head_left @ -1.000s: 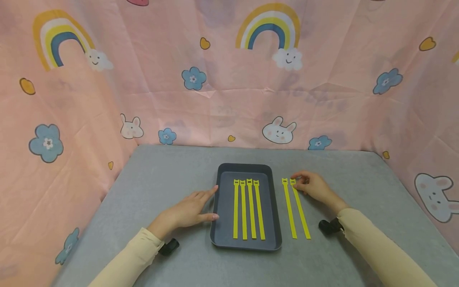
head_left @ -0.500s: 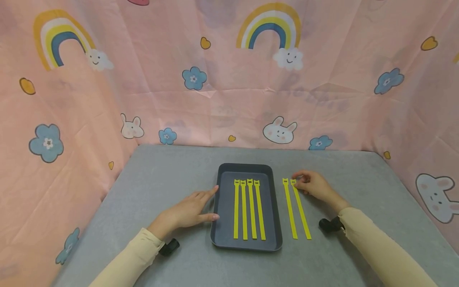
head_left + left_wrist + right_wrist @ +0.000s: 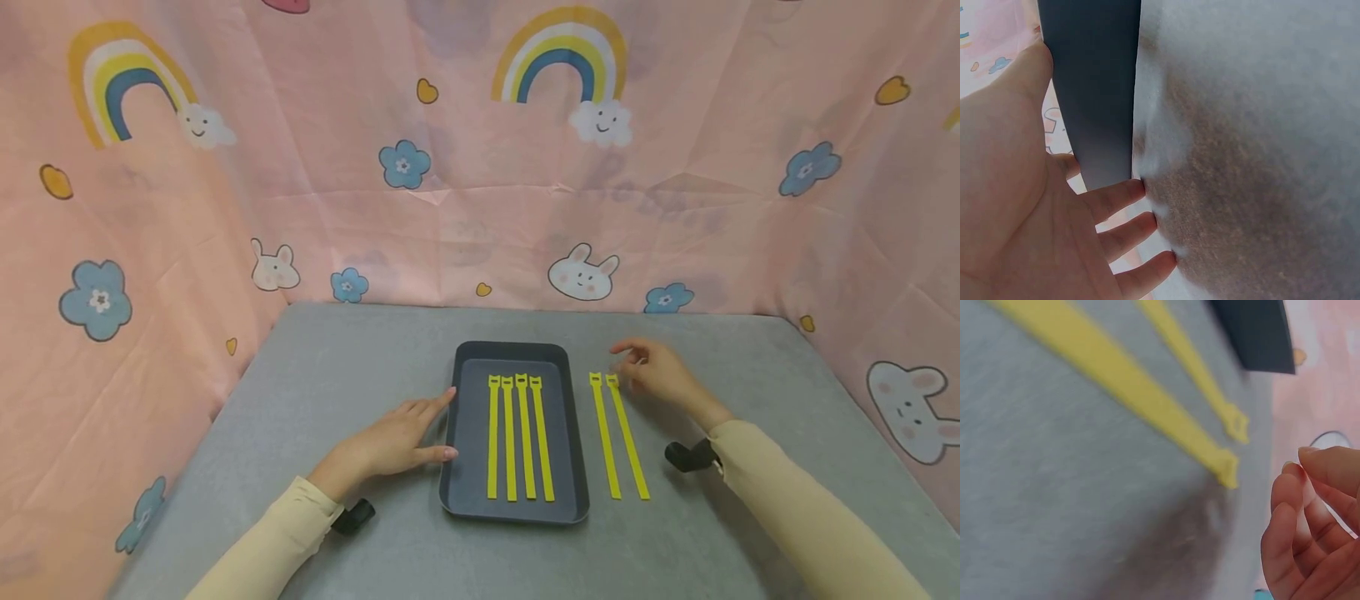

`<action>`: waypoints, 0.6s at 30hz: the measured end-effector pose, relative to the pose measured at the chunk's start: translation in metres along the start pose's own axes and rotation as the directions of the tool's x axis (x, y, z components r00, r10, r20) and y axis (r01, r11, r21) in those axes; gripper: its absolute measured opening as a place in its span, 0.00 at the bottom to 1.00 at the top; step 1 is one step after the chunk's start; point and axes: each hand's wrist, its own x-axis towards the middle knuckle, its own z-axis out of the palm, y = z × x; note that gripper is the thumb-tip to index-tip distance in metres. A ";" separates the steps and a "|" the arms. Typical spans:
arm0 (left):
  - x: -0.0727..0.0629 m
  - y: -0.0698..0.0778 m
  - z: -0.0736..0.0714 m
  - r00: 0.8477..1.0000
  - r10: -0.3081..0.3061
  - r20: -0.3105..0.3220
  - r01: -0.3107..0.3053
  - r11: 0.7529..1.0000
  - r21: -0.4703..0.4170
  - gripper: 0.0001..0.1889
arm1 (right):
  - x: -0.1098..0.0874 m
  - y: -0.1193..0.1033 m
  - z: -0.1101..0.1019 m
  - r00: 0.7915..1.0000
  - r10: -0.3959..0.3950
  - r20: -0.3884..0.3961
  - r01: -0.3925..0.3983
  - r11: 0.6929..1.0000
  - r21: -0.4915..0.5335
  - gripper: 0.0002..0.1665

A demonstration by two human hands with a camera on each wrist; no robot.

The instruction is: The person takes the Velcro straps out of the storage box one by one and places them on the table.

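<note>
Quietly, at a gray tabletop (image 3: pixel 360 350), a person's left hand (image 3: pixel 390 437) lies spread along the near side wall of a dark gray rectangular tray (image 3: pixel 467 475), thumb and forefinger well parted and touching its edge; the fingers are mostly straight rather than wrapped around it, a light contact that would suit keeping the tray from sliding. Within the tray, just beyond that hand's fingertips, lie four yellow cable ties (image 3: pixel 510 437), flat and nearly parallel, slotted heads at the far end and tails toward the person, apparently arranged so each can be told apart. Across the tray, the right hand (image 3: pixel 656 371) hovers with fingers loosely bent and thumb near the forefinger, its grasp empty; the right wrist view shows its fingertips apart from the straps. Nearest to it, the outer yellow tie (image 3: pixel 628 440) rests on the tabletop with its head just beside those fingers, while the inner yellow tie (image 3: pixel 606 440) lies between it and the tray. Their heads sit close together and their tails spread slightly apart, a layout that seems to leave both heads within easy reach of the right hand.
</note>
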 end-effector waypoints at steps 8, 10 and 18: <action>0.000 -0.001 0.000 1.000 0.006 -0.001 -0.006 1.000 -0.009 0.48 | 0.004 -0.031 -0.007 0.999 -0.031 -0.029 0.031 1.000 -0.002 0.21; 0.000 0.000 0.000 1.000 0.009 -0.001 -0.009 1.000 -0.010 0.48 | 0.005 -0.039 -0.007 0.998 -0.047 -0.030 0.047 0.999 -0.007 0.21; -0.001 0.000 -0.001 1.000 0.012 0.002 -0.012 1.000 -0.002 0.48 | 0.013 -0.063 0.005 0.995 -0.098 -0.020 0.099 0.995 0.022 0.18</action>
